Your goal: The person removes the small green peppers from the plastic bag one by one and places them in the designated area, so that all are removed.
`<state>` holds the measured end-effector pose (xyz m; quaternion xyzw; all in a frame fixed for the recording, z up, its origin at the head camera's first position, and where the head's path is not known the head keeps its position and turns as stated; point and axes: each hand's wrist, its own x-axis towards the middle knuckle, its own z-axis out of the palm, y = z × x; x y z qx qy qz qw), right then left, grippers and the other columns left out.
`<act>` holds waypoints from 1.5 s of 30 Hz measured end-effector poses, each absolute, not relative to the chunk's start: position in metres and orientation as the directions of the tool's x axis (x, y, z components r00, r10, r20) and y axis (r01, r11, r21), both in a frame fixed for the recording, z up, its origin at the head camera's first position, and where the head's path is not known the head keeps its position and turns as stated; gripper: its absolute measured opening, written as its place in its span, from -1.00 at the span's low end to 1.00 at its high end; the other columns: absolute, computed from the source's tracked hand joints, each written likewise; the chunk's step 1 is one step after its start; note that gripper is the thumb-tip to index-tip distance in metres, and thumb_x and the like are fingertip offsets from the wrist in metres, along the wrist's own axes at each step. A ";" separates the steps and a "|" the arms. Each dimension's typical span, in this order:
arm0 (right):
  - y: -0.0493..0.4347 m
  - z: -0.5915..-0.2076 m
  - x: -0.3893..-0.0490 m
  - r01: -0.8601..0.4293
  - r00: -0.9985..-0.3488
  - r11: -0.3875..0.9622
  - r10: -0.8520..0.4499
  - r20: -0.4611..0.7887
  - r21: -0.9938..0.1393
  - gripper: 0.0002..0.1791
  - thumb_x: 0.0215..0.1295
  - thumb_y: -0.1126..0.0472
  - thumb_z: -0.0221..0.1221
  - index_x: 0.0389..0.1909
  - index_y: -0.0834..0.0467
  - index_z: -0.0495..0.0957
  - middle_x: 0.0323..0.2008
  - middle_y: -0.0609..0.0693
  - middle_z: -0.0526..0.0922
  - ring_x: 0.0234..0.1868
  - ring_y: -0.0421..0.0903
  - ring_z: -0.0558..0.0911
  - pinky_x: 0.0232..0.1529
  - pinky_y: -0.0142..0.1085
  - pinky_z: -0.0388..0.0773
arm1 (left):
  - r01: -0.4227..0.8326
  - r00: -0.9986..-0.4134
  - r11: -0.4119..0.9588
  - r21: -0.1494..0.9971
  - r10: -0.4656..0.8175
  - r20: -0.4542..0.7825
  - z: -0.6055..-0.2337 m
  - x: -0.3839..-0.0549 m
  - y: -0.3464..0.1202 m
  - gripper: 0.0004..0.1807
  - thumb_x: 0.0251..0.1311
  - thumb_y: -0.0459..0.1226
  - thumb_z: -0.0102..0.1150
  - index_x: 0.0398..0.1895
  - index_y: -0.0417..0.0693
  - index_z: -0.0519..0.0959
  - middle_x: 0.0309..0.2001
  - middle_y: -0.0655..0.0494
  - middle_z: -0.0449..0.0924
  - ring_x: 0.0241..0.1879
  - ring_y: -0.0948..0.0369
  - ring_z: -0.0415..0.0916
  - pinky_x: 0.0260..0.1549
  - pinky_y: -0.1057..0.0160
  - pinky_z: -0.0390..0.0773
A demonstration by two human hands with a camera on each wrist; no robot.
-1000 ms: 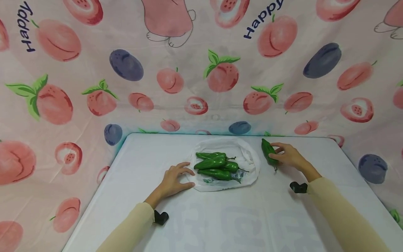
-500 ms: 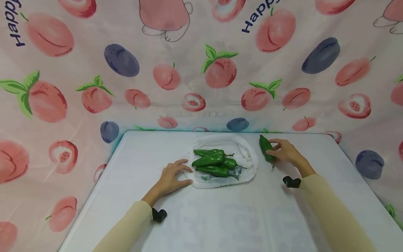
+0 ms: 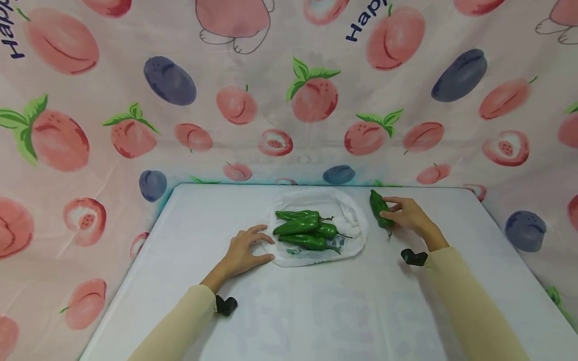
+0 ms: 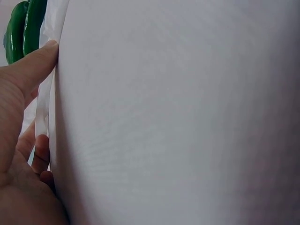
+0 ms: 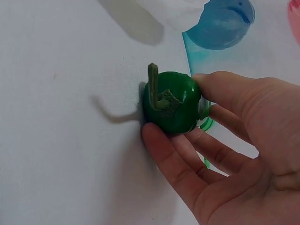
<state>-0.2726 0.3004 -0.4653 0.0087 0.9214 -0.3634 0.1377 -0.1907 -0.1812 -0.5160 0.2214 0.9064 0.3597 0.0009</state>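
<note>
White desk point(image 3: 334, 311): right hand point(image 3: 408, 216) pinches a long glossy green pepper point(image 3: 377, 205) beside a white plastic bag point(image 3: 355, 214).
Splayed left hand point(image 3: 244, 253) touches the bag; a slack pinch might drop the pepper.

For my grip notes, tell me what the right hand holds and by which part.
The right hand holds a green pepper by the sides of its body; the stem is free.

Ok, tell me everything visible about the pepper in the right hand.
The pepper is green, smooth and glossy, with a narrow tip and a bent green stem. It is right of the bag, tip on the far end, stem on the near end. The right hand grips it; whether it touches the table is unclear.
</note>
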 end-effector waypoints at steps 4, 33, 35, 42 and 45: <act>0.301 -0.468 -0.276 0.135 -0.957 0.721 -0.084 -0.279 -0.680 -0.23 0.45 0.04 0.26 0.56 0.20 0.21 0.22 0.42 0.43 -0.11 0.06 0.68 0.04 -0.05 0.62 | 0.390 -0.904 0.640 0.662 0.401 0.145 -0.515 -0.191 -0.182 -0.67 0.16 -0.08 0.51 -0.01 0.20 0.70 0.48 0.03 0.35 0.22 -0.10 0.34 0.14 -0.21 0.16; 0.305 -0.454 -0.271 -0.031 -0.941 0.786 -0.231 -0.246 -0.617 -0.25 0.49 0.07 0.21 0.51 0.34 0.17 0.22 0.56 0.44 -0.33 0.00 0.71 -0.22 -0.12 0.70 | 0.365 -0.913 0.650 0.667 0.390 0.120 -0.517 -0.190 -0.180 -0.68 0.15 -0.07 0.51 -0.02 0.24 0.71 0.47 0.07 0.36 0.22 -0.08 0.34 0.15 -0.22 0.16; 0.306 -0.450 -0.271 -0.054 -0.938 0.788 -0.250 -0.239 -0.613 -0.25 0.49 0.07 0.21 0.50 0.36 0.16 0.20 0.57 0.46 -0.32 0.02 0.72 -0.25 -0.10 0.70 | 0.367 -0.912 0.646 0.669 0.391 0.123 -0.517 -0.190 -0.180 -0.69 0.15 -0.07 0.51 -0.03 0.24 0.71 0.47 0.06 0.36 0.21 -0.08 0.34 0.14 -0.22 0.16; 0.307 -0.435 -0.272 -0.109 -0.927 0.802 -0.296 -0.232 -0.588 -0.23 0.50 0.06 0.21 0.51 0.37 0.13 0.16 0.54 0.51 -0.26 0.08 0.72 -0.25 -0.08 0.70 | 0.370 -0.911 0.657 0.657 0.394 0.119 -0.515 -0.188 -0.180 -0.68 0.16 -0.06 0.50 -0.01 0.24 0.71 0.48 0.05 0.35 0.22 -0.06 0.34 0.16 -0.21 0.17; 0.306 -0.430 -0.272 -0.147 -0.922 0.815 -0.318 -0.221 -0.560 -0.23 0.48 0.06 0.23 0.50 0.37 0.15 0.12 0.52 0.54 -0.25 0.08 0.72 -0.25 -0.07 0.69 | 0.374 -0.910 0.662 0.649 0.398 0.119 -0.514 -0.189 -0.181 -0.68 0.17 -0.06 0.50 -0.01 0.24 0.70 0.48 0.05 0.35 0.22 -0.06 0.35 0.17 -0.23 0.18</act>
